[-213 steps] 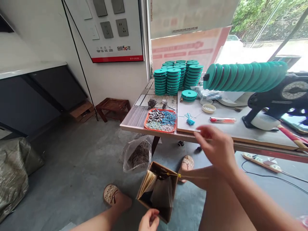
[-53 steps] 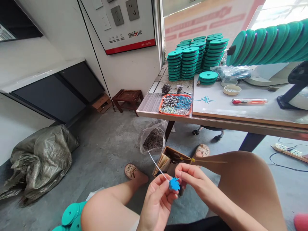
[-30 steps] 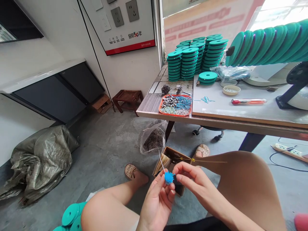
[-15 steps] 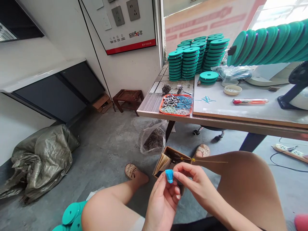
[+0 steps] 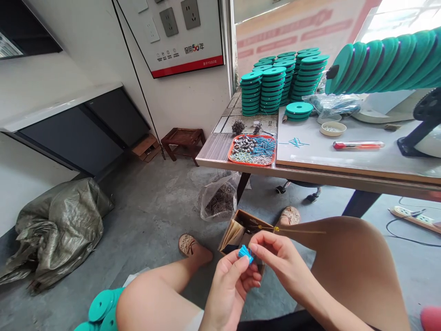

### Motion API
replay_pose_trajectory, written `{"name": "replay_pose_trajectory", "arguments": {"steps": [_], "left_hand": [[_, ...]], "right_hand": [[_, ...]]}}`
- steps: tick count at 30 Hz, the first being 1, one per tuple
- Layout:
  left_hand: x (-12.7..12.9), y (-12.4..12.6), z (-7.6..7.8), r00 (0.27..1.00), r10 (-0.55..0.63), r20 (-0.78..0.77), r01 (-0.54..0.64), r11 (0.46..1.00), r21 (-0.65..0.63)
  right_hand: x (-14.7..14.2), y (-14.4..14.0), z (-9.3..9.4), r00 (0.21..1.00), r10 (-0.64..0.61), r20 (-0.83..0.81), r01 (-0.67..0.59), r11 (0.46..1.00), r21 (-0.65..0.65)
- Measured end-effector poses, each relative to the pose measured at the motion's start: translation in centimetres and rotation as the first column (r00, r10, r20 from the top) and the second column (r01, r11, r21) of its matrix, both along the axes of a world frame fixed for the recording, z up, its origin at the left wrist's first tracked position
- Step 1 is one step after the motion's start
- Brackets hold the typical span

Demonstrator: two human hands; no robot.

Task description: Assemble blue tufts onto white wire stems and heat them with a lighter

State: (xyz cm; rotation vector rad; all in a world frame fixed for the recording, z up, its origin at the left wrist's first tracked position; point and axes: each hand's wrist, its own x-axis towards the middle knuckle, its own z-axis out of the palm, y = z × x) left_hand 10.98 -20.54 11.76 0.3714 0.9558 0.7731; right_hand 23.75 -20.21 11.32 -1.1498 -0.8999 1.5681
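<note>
A small bright-blue bundle (image 5: 245, 253), fanned out at its upper end, is held between the thumb and fingers of my left hand (image 5: 231, 281). It looks like gathered strips or strands, but its exact kind is too small to tell. My right hand (image 5: 275, 255) is closed in a pinch at the bundle's right edge, thumb against forefinger. Below both hands, between my legs, stands an open cardboard box (image 5: 237, 226) with paper-like pieces in it. A yellow tie (image 5: 276, 229) runs across the box's upper edge towards my right thigh.
On the table (image 5: 213, 154) lie an orange tray (image 5: 252, 163) of small sorted parts, a red-and-clear tool (image 5: 358, 145), a shallow dish (image 5: 332, 130) and stacked green spools (image 5: 273, 89). A rack of green spools (image 5: 386, 62) overhangs the right. A plastic bag (image 5: 218, 200) sits on the floor.
The blue bundle has tilted in my left hand, and its upper end now fans out to the upper left. My left thumb has shifted across its lower part; my right hand stays close beside it.
</note>
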Motion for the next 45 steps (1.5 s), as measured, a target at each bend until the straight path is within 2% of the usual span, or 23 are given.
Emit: {"name": "replay_pose_trajectory", "arguments": {"steps": [4, 12, 15, 19, 22, 24, 25, 27, 29, 32, 39, 42, 45], "left_hand": [[-0.4, 0.0, -0.1, 0.999, -0.05, 0.018, 0.05, 0.999, 0.017], [-0.7, 0.1, -0.1, 0.997, -0.077, 0.026, 0.076, 0.996, 0.037], [-0.8, 0.1, -0.2, 0.995, -0.1, 0.031, 0.098, 0.994, 0.055], [-0.9, 0.1, -0.1, 0.996, -0.074, 0.054, 0.072, 0.997, 0.035], [-0.9, 0.2, -0.1, 0.996, -0.063, 0.057, 0.062, 0.998, 0.032], [-1.0, 0.2, 0.0, 0.997, -0.061, 0.055, 0.059, 0.998, 0.034], [-1.0, 0.1, 0.0, 0.996, -0.062, 0.057, 0.06, 0.998, 0.031], [-1.0, 0.1, 0.1, 0.996, -0.069, 0.064, 0.068, 0.997, 0.031], [-1.0, 0.0, 0.2, 0.996, -0.078, 0.054, 0.075, 0.996, 0.049], [-1.0, 0.0, 0.2, 0.994, -0.103, 0.026, 0.1, 0.99, 0.097], [-1.0, 0.0, -0.2, 0.992, -0.122, -0.026, 0.124, 0.983, 0.135], [-0.8, -0.1, 0.0, 0.993, -0.105, -0.059, 0.113, 0.982, 0.152], [-0.5, 0.0, 0.5, 0.984, -0.091, -0.152, 0.123, 0.968, 0.216]], "right_hand": [[-0.2, 0.0, 0.2, 0.995, 0.03, -0.094, -0.031, 0.999, -0.011], [-0.6, -0.4, -0.3, 0.965, 0.075, -0.252, -0.082, 0.997, -0.015], [-0.7, -0.4, -0.4, 0.96, 0.089, -0.265, -0.094, 0.996, -0.005], [-0.6, -0.3, -0.1, 0.953, 0.124, -0.275, -0.13, 0.991, -0.005], [-0.1, -0.4, 0.2, 0.982, 0.086, -0.167, -0.083, 0.996, 0.023], [0.5, -0.6, 0.3, 0.998, -0.006, 0.065, -0.003, 0.991, 0.134], [0.7, -0.8, 0.3, 0.978, -0.059, 0.202, 0.012, 0.974, 0.225], [1.2, -1.2, 0.2, 0.898, -0.143, 0.417, -0.044, 0.912, 0.409], [1.4, -1.6, 0.2, 0.837, -0.184, 0.515, -0.128, 0.849, 0.513], [1.3, -1.9, 0.1, 0.796, -0.219, 0.564, -0.167, 0.817, 0.552], [1.0, -2.0, 0.0, 0.763, -0.238, 0.6, -0.188, 0.807, 0.56], [0.9, -2.1, 0.2, 0.793, -0.219, 0.568, -0.139, 0.843, 0.519], [0.8, -1.9, 0.5, 0.849, -0.182, 0.496, -0.033, 0.919, 0.393]]}}
